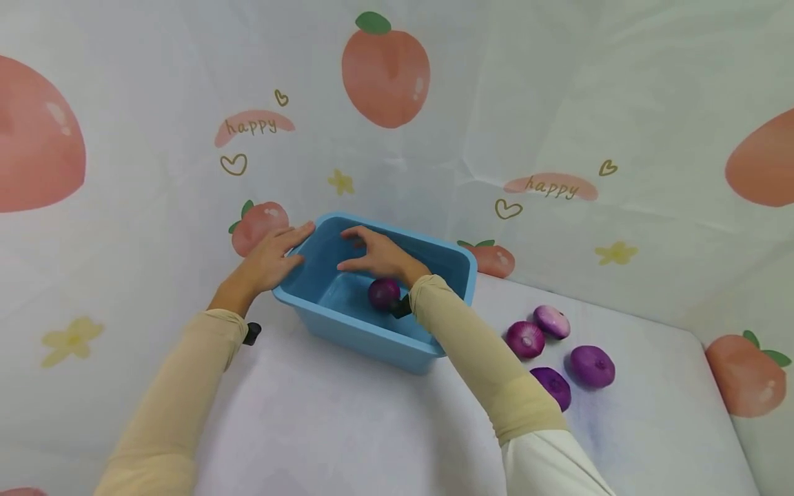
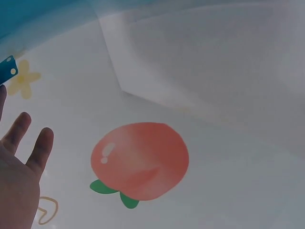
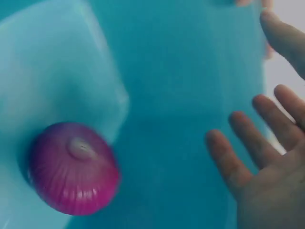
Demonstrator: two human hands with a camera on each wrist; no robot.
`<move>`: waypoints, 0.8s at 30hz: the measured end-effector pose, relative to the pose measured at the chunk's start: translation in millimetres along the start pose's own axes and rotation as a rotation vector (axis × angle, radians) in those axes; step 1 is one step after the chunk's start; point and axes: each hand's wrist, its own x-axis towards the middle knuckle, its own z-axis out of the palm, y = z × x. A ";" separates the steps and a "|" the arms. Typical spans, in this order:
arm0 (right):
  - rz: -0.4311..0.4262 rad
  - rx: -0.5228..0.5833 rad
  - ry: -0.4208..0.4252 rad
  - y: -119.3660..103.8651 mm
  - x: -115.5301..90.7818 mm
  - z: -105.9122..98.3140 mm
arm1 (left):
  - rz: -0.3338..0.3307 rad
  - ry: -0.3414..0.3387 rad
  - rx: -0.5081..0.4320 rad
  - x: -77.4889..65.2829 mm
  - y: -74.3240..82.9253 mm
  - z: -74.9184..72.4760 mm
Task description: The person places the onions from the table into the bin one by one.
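Note:
A blue plastic basin (image 1: 366,331) stands on the white surface, and a purple onion (image 1: 384,294) lies on its floor. My left hand (image 1: 270,258) rests on the basin's left rim, with its fingers along the edge. Inside the basin, my right hand (image 1: 381,256) hovers above and beside the onion with spread fingers and holds nothing. The right wrist view shows the same onion (image 3: 74,168) apart from the right hand (image 3: 271,157). In the left wrist view, part of the left hand (image 2: 21,167) shows at the left edge.
Several purple onions lie to the right of the basin, among them one onion (image 1: 592,366) at the right and a striped onion (image 1: 525,339) nearer the basin. The right forearm partly covers another onion (image 1: 552,388). A fruit-printed white backdrop (image 1: 422,165) rises behind the basin.

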 end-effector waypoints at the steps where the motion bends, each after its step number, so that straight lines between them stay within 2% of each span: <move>1: -0.005 0.014 -0.002 -3.7 -2.6 -4.1 | -0.004 -0.002 0.001 0.3 0.6 0.5; 6: -0.068 0.064 0.015 -21.0 -21.7 -27.6 | -0.019 -0.004 0.001 1.5 4.4 0.7; 12: -0.122 0.073 0.116 -30.2 -62.4 -56.5 | -0.018 -0.005 -0.006 0.2 7.4 -0.7; 18: -0.104 -0.003 0.230 -21.3 -108.6 -81.5 | -0.014 -0.004 -0.003 -2.6 6.0 -1.8; 21: -0.082 -0.050 0.278 -9.3 -133.4 -92.5 | -0.013 -0.003 -0.008 -1.5 4.9 -0.9; 24: -0.034 -0.040 0.313 4.6 -159.0 -101.7 | -0.013 -0.007 -0.007 -0.7 3.6 -0.1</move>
